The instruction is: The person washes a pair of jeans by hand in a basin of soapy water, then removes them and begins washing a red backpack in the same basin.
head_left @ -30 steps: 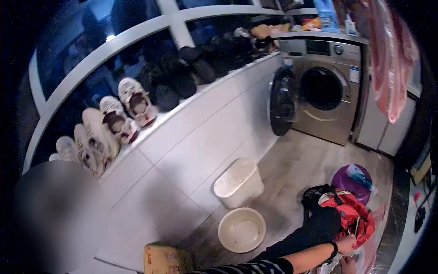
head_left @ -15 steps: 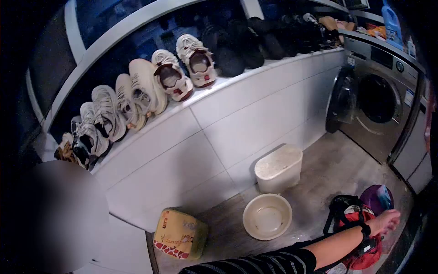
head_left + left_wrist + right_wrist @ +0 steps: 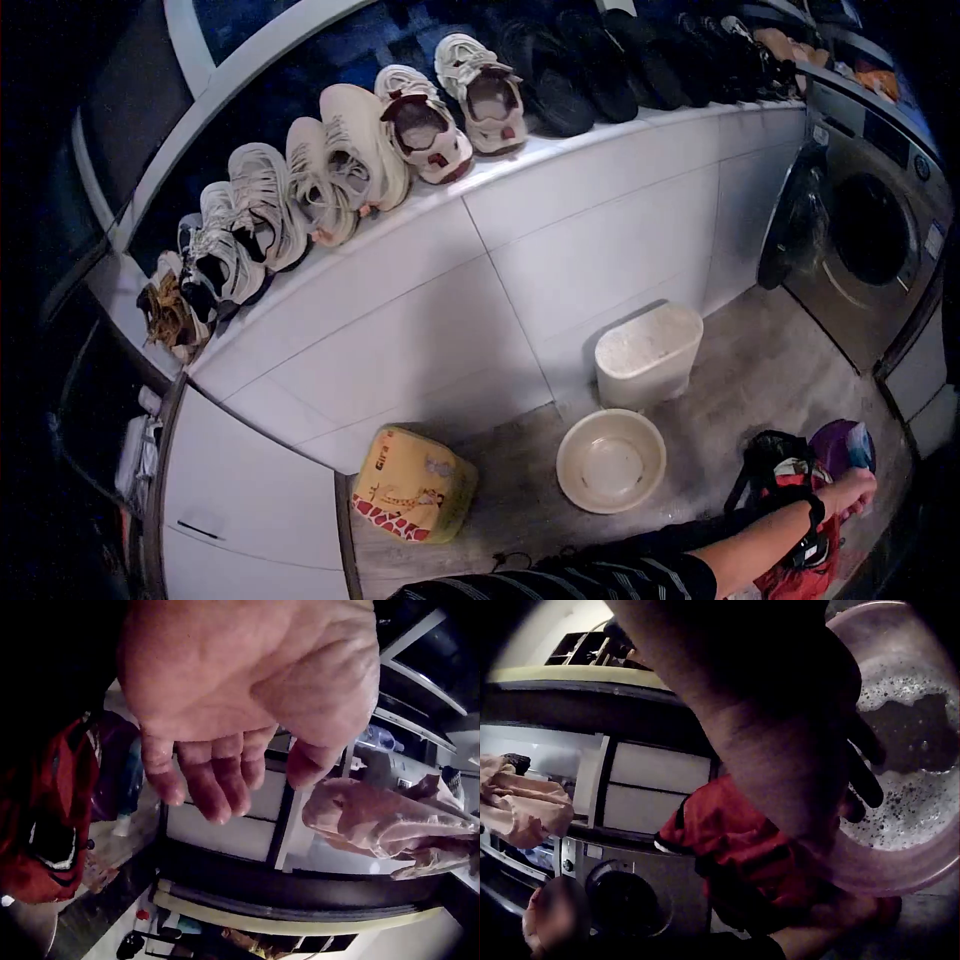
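Note:
My left hand (image 3: 848, 490) reaches over a red and black backpack (image 3: 800, 570), beside a purple tub (image 3: 832, 440) holding a light blue item. In the left wrist view the left hand (image 3: 247, 697) hangs with loosely bent fingers and nothing in its grasp. The backpack (image 3: 52, 817) lies off to its side. My right hand (image 3: 802, 757) is over the edge of a pink basin (image 3: 892, 877) of foamy water (image 3: 915, 735), fingers loosely bent and holding nothing visible. Red cloth (image 3: 742, 832) of the backpack shows beside that hand. The head view leaves the right hand out.
A cream basin (image 3: 572, 480) stands on the floor before a white bin (image 3: 690, 375). A yellow giraffe-print box (image 3: 415, 490) is nearer the cabinet (image 3: 250, 500). Shoes (image 3: 350, 150) line the ledge; the washing machine (image 3: 850, 310) has its door (image 3: 795, 220) open.
My left hand has come off the backpack and moved up beside the purple tub; its fingers spread, then bent loosely. The head view has turned left, and the right hand has left it.

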The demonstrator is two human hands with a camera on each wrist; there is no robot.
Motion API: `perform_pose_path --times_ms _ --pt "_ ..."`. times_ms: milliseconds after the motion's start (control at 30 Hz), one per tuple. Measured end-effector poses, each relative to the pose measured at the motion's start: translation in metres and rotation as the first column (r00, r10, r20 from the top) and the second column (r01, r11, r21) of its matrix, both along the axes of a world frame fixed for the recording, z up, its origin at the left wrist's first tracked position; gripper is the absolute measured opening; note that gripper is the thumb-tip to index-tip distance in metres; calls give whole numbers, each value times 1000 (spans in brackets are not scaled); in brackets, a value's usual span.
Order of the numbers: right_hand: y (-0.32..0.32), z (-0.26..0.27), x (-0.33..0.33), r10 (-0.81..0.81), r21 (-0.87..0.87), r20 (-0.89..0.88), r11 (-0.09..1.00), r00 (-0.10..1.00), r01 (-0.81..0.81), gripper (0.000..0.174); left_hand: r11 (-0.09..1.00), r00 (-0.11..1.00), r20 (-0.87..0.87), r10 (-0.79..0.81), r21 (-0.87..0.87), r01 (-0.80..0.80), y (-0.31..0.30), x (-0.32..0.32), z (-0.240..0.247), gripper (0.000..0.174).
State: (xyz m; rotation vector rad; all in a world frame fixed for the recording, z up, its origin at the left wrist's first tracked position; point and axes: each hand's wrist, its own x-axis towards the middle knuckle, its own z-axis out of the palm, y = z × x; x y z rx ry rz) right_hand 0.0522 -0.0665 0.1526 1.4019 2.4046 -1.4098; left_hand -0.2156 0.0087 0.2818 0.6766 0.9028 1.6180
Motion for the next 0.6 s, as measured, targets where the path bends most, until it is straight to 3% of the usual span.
perform_pose_path --times_ms 100,167,200,233,267,300,333,367,400,433,467,500,533,567,600 --pt "-1 -6 17 -17 -9 -24 1000 1000 17 20 993 986 -117 -115 -15 114 -53 -13 46 20" --pt "5 -40 46 -18 -4 -73 1000 997 18 20 998 997 40 -66 9 66 -49 -7 35 14" --pt "10 -64 62 -10 8 -108 1000 994 11 20 998 996 -77 -36 53 40 -51 -8 35 14" --pt "0 -58 60 -6 10 -132 1000 991 8 20 1000 998 -53 -18 -1 18 -65 -12 53 14" --pt "-13 -53 58 -83 8 -136 996 987 85 18 994 994 20 -104 -28 105 -78 -17 70 13" --pt "-42 40 12 -194 -134 -3 972 981 192 17 997 999 1 46 -63 -46 -77 -13 73 12" --pt "-19 -47 58 -6 96 -118 995 993 18 17 1000 1000 -8 -23 18 24 -73 -17 61 13" --pt "-33 -11 42 -160 -84 -132 985 978 150 18 991 996 -18 -93 99 94 -68 -19 48 14" --pt "-33 -16 47 -109 28 -69 993 992 111 19 987 990 -6 -141 -82 140 -71 -23 60 14" --pt "-34 -23 51 -102 102 -82 989 991 110 20 985 994 -3 -109 -135 107 -76 -23 71 18" --pt "-48 35 25 -203 -19 6 979 979 203 21 981 992 25 -126 -147 129 -75 -25 71 23" --pt "-49 43 25 -152 15 51 988 987 151 21 985 991 -5 -136 -108 135 -73 -27 63 26" --pt "-47 31 30 -144 -8 -12 990 990 144 20 986 993 -14 -114 -124 112 -78 -26 75 24" --pt "-51 22 34 -131 128 -32 983 991 134 19 982 991 8 -133 -137 133 -80 -25 75 25" --pt "-52 24 37 -113 116 -8 987 994 113 21 981 994 13 -112 -160 112 -80 -23 76 24"
